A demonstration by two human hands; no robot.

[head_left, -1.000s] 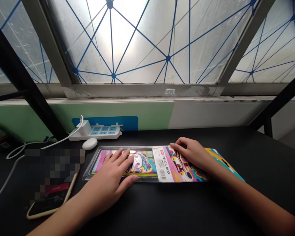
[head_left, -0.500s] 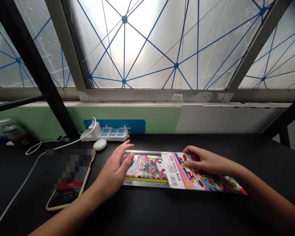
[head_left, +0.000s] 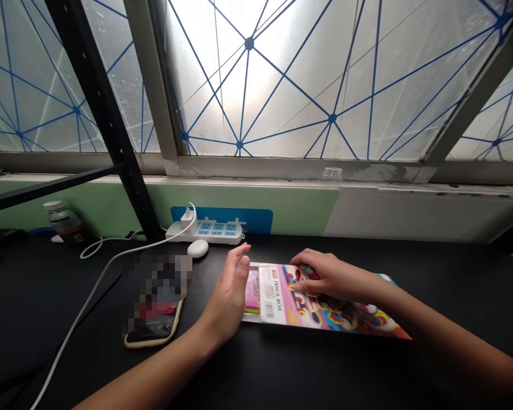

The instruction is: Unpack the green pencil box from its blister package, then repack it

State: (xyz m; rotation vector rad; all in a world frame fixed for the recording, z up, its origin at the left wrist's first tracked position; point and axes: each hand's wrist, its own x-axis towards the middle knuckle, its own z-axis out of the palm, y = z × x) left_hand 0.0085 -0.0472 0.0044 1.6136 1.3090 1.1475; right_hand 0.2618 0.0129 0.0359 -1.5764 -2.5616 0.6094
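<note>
Tray: on the surface, apparently mostly inside the printed sleeve; short left end remains out.
Left hand: fingers released, at that end.
Right hand: fingers grasping sleeve.

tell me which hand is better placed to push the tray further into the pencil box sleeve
Probably the left hand: it stands at the exposed end of the tray, palm seemingly toward it. The right hand rests on top of the sleeve, so it seems suited to steadying it.

Colourful pencil-box sleeve flat on black desk; pink insert protruding left.
</note>
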